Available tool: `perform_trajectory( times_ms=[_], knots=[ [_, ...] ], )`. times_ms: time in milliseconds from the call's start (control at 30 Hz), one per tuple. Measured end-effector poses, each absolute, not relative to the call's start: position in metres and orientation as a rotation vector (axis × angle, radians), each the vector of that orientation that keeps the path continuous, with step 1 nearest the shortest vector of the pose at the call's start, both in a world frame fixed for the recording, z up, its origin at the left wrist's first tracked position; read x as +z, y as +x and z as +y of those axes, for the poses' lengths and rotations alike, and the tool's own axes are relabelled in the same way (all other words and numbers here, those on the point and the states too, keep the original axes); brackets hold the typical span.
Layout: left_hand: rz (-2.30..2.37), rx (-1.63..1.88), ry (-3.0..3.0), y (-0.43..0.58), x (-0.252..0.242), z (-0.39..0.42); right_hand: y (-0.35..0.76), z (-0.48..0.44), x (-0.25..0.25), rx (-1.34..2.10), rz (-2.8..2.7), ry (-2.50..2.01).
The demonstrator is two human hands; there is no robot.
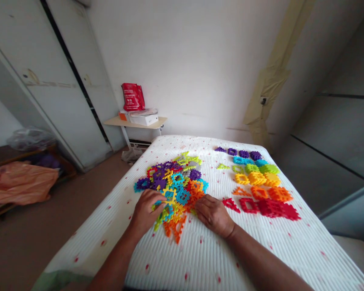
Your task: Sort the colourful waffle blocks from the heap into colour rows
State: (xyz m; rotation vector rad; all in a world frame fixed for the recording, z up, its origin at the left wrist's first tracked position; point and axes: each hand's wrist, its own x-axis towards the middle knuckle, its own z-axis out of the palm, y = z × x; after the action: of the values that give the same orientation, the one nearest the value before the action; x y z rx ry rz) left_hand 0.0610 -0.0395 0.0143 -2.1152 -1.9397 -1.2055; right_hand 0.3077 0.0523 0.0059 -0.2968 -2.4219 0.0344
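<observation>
A mixed pile of toothed plastic interlocking pieces lies on the white quilted bed cover. At its near left edge my left hand [147,208] is closed, thumb and forefinger pinching the edge of a yellow square frame piece [170,195]. My right hand [214,214] is at the pile's right side, palm down, fingers drawn together beside orange pieces [195,198]. Whatever its fingertips hold is hidden, though a bit of yellow-green shows beside them. Orange triangle pieces [178,229] stick out at the front. Purple pieces [159,173] and lime pieces [188,159] lie farther back.
To the right, pieces lie in rows by colour: purple [244,154], blue [242,160], lime [269,168], yellow [256,178], orange [279,194] and red [271,207]. Beyond the bed [197,141], a small table [112,121] holds a red bag [133,97] and a white box [145,119].
</observation>
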Motion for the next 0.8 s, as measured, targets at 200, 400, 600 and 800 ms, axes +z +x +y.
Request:
perform_trajectory(
  times_ms=[200, 400, 600, 800],
  knots=[
    [-2.169, -1.964, -1.574, 0.087, 0.022, -0.030, 0.308, 0.053, 0.006, 0.115, -2.390, -0.314],
    [-2.120, -2.445, -1.353, 0.128, 0.031, -0.010, 0.315, 0.056, 0.011, 0.197, -2.196, -0.474],
    [-2.165, -2.368, -1.395, 0.149, 0.024, -0.009, 0.316, 0.048, 0.020, 0.185, -2.188, -0.550],
    [-2.137, -2.201, -1.474, 0.152, 0.016, -0.014, 0.306, 0.037, 0.023, 0.131, -2.231, -0.604]
  ],
)
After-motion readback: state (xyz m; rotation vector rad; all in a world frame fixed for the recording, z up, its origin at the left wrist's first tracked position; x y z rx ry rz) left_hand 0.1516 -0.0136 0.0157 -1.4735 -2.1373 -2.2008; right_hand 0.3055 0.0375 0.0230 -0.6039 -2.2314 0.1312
